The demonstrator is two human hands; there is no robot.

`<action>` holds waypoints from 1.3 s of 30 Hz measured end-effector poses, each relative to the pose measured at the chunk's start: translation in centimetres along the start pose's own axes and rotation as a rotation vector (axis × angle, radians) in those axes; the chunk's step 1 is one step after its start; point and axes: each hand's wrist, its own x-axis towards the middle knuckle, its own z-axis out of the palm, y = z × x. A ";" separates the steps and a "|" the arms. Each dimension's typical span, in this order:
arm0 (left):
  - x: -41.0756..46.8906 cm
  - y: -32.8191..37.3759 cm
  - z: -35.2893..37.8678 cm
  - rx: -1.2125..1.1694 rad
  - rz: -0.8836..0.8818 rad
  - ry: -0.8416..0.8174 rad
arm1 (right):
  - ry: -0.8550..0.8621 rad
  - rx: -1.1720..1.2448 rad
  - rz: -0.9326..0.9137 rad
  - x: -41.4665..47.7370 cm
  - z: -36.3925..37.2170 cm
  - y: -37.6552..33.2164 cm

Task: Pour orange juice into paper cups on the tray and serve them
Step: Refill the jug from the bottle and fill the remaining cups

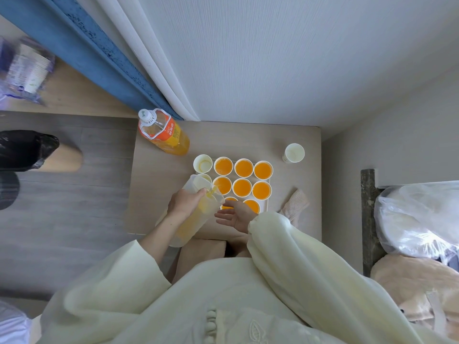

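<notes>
- Left hand [185, 202] grips tilted pitcher [196, 219] over tray's [267, 203] left side.
- Right hand [236, 216], fingers apart, palm up, at tray's near edge.
- Bottle [164, 131] stands at table's [159, 184] far-left corner.

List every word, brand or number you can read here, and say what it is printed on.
Juice bottle: white characters on the orange label, too blurred to read.
Pack of cups: print smeared by blur, unreadable.
Lone paper cup: small mark on its side, too small to read.
Jug in the left hand: no print seen.
Nothing can be quoted.
</notes>
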 end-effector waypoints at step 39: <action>-1.5 -9.9 -0.2 -0.083 -0.003 -0.020 | -0.023 -0.133 0.174 0.4 2.5 3.0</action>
